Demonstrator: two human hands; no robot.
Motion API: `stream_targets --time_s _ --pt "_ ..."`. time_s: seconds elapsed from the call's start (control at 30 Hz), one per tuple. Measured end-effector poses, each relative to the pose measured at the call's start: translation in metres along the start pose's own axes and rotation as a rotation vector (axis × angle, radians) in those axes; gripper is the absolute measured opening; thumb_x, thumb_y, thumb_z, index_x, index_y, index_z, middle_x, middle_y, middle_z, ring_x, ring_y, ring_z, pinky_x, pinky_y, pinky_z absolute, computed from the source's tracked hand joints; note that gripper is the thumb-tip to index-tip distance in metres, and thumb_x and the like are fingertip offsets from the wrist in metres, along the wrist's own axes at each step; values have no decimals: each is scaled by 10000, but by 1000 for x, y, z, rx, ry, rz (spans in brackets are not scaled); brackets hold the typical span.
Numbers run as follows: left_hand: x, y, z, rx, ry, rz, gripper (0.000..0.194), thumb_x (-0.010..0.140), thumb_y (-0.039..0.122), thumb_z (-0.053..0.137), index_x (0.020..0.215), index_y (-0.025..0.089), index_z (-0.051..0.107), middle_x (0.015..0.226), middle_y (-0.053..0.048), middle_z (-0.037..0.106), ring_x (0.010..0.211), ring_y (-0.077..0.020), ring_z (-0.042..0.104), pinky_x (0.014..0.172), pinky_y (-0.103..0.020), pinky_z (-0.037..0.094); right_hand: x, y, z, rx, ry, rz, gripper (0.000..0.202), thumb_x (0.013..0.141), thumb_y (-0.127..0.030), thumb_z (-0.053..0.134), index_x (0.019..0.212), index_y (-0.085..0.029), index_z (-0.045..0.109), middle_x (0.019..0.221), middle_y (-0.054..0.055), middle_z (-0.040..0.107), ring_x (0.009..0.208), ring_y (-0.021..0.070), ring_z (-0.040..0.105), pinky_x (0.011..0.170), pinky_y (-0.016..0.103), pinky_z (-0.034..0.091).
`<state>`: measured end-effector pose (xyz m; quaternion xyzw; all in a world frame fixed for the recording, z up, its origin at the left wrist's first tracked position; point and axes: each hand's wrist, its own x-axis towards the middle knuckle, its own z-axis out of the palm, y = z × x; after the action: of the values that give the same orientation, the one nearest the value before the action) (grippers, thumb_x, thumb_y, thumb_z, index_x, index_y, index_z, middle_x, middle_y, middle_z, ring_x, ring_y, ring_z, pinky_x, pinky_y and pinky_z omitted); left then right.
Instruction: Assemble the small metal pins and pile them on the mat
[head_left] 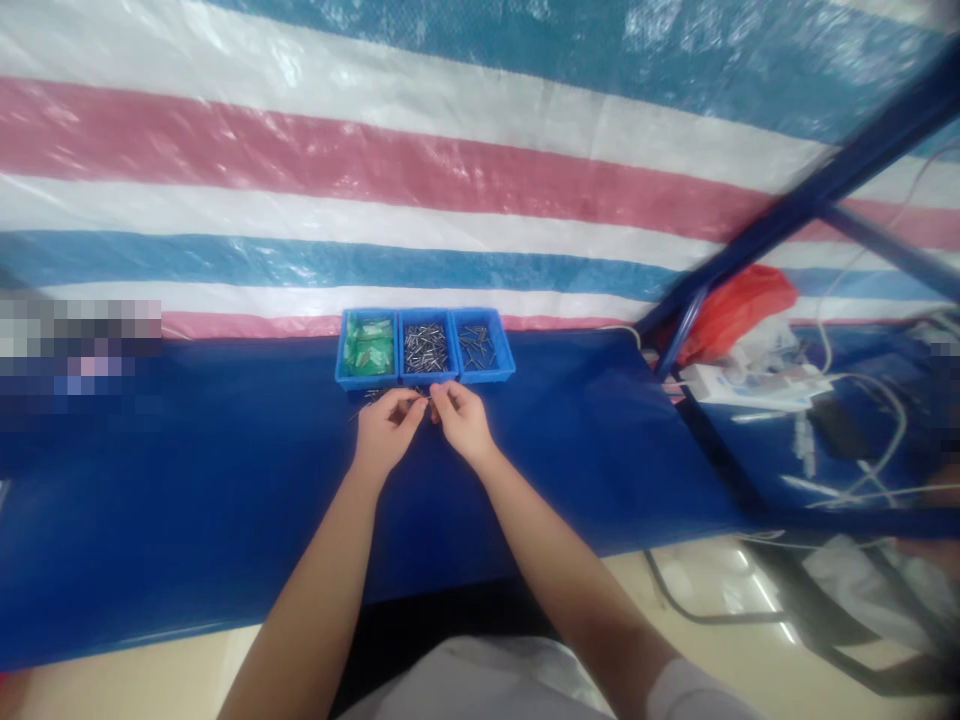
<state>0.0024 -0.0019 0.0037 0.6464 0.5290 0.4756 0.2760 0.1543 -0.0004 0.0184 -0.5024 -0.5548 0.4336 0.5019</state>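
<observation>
Three blue bins stand side by side at the back of the blue table. Green and pale pieces fill the left bin (341,366); many small metal pins lie in the middle bin (429,379); fewer dark pins are in the right bin (506,362). Just in front of the middle bin, my left hand (388,425) and my right hand (461,420) meet, fingertips pinched close together. What they hold is too small to make out. Some loose pins (370,397) lie on the table beside my left hand's fingers.
The blue table (225,480) runs wide to both sides. A striped sheet (420,170) hangs behind it. On the right are a blue metal frame (757,225), a red bag (739,305), a white power strip (750,388) and cables. A pixelated area covers the far left.
</observation>
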Motion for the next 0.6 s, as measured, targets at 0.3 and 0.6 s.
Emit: stream_targets --time_s 0.3,0.6 --pt "0 -1 -1 34 -16 -4 259 911 445 636 895 203 728 637 22 639 563 -106 565 613 -244 460 -1 -1 1 3 -11 -22 480 943 -604 531 644 -230 511 580 -18 559 567 140 523 610 278 448" --pt "1 -1 -1 55 -26 -43 277 919 463 621 873 206 713 639 19 656 573 -113 586 615 -242 464 -1 -2 1 25 -19 1 457 937 -589 543 661 -225 524 588 -20 566 569 137 529 612 276 454"
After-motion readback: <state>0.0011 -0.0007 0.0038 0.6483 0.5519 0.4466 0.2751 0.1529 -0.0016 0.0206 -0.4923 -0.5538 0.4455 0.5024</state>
